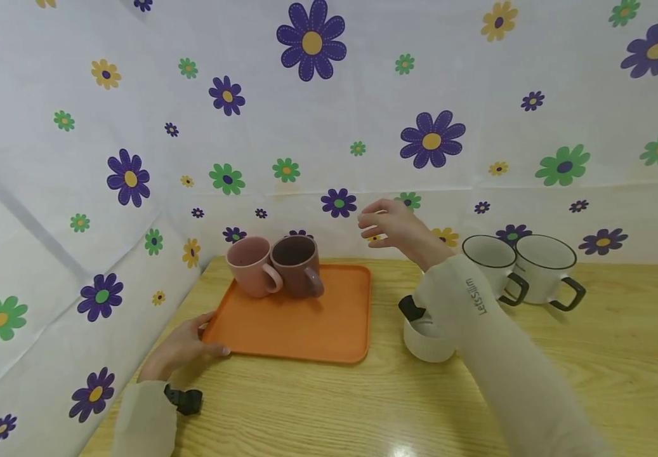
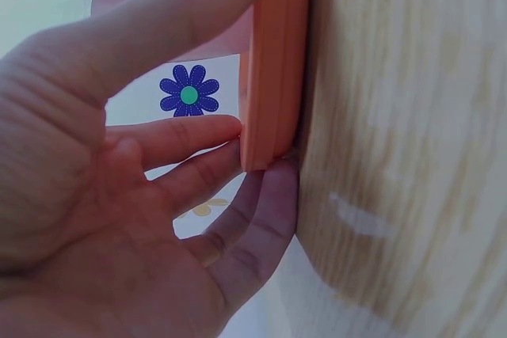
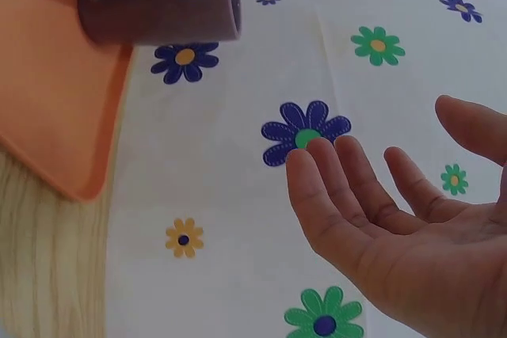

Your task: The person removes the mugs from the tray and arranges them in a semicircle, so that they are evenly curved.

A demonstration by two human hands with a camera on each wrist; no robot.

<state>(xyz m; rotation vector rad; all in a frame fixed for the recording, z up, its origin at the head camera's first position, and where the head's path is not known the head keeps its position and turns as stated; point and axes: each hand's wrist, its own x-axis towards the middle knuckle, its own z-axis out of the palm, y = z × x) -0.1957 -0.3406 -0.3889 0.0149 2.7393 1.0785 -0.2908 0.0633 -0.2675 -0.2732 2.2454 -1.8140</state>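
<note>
Hands, left-wrist: fingertips perhaps under tray

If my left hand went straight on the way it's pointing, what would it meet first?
The orange tray; your left hand holds its near left corner. Beyond that, the pink mug looks roughly in line, though depth is unclear.

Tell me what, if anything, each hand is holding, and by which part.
The left hand grips the orange tray at its near left corner; the right hand holds nothing.
</note>
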